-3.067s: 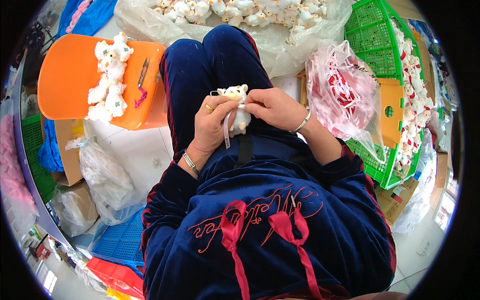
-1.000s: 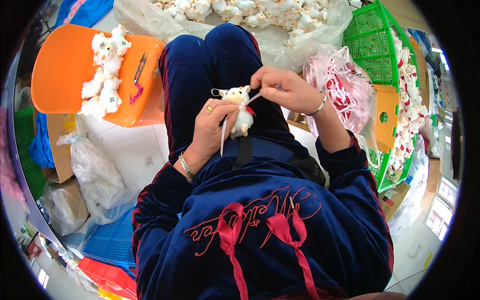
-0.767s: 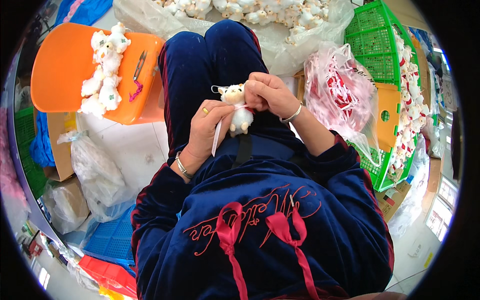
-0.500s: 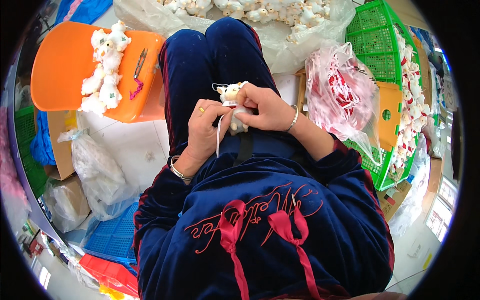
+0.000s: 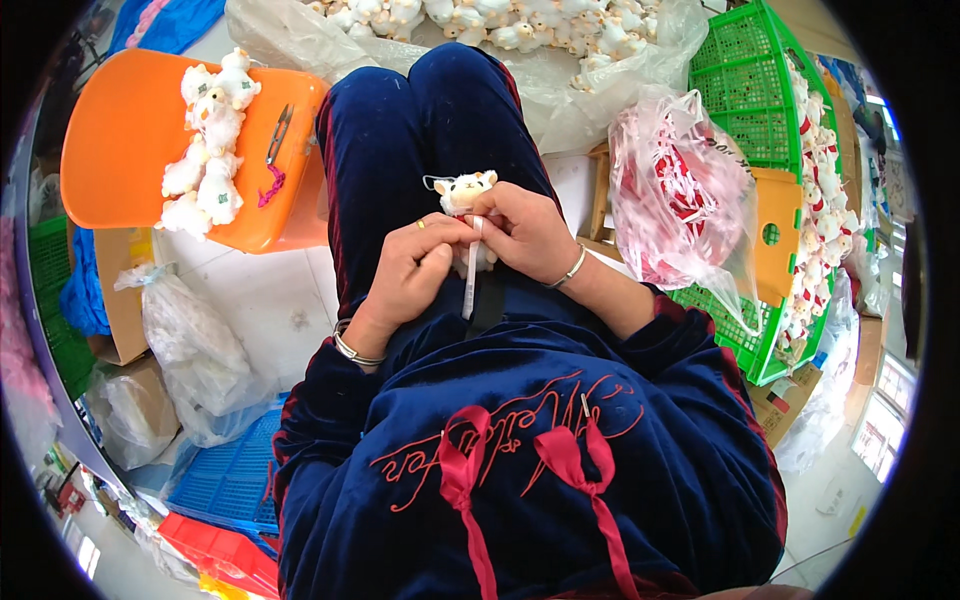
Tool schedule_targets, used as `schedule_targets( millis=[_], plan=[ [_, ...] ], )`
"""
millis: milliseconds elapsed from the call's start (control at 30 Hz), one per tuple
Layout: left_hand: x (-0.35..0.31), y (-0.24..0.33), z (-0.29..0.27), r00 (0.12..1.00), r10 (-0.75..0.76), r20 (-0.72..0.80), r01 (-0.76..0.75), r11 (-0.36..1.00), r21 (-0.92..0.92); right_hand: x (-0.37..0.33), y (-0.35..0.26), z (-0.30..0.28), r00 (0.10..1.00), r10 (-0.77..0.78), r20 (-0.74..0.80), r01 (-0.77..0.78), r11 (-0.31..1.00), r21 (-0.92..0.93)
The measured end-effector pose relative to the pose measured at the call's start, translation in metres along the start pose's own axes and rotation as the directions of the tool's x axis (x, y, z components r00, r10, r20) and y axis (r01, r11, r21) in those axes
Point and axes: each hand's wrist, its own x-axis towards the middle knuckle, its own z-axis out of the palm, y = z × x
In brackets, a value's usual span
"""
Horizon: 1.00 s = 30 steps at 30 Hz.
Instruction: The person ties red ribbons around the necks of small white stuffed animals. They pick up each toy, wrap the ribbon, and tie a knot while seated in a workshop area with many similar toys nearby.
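A small white plush animal [image 5: 466,187] with brownish ears and a thin loop at its head stands upright over my lap. From its neck hangs a narrow white ribbon [image 5: 471,275], with a little red showing there. My right hand [image 5: 530,232] is closed, thumb and fingers pinching the ribbon at the neck. Against the toy's left side, my left hand [image 5: 412,268] has its fingers bent, with the index fingertip meeting the right thumb at the ribbon. Both hands cover much of the toy's body.
On the orange chair [image 5: 110,140] at left lie several white plush toys [image 5: 212,140], small snips [image 5: 279,134] and a pink cord. A plastic bag of red and pink ribbons [image 5: 680,190] sits at right beside green crates [image 5: 745,85]. More plush toys fill a clear sheet ahead.
The ribbon's hanging end has shifted right and now falls straight down in front of the toy. My left fingers have moved slightly lower, and the toy's head sits a little lower.
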Motion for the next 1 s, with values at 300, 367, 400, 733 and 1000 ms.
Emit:
schedule_targets(
  millis=[300, 367, 400, 733, 1000],
  plan=[
    [0.011, 0.009, 0.015, 0.911, -0.389, -0.135, 0.370, 0.918, -0.143, -0.002, -0.012, -0.006, 0.998, 0.060, 0.025, -0.059, 0.996, -0.065],
    [0.011, 0.008, 0.013, 0.908, -0.398, -0.130, 0.384, 0.915, -0.121, -0.002, -0.009, -0.006, 0.999, 0.046, 0.028, -0.043, 0.995, -0.092],
    [0.011, 0.008, 0.013, 0.908, -0.400, -0.128, 0.388, 0.915, -0.107, -0.002, -0.010, -0.005, 0.999, 0.043, 0.029, -0.040, 0.995, -0.089],
    [0.010, 0.010, 0.008, 0.890, -0.450, -0.069, 0.432, 0.883, -0.186, -0.001, -0.013, -0.008, 0.996, 0.083, 0.024, -0.081, 0.994, -0.067],
    [0.008, 0.001, 0.009, 0.889, -0.454, -0.056, 0.436, 0.878, -0.196, 0.004, -0.013, -0.019, 0.978, 0.121, 0.168, -0.136, 0.987, 0.080]
  ],
)
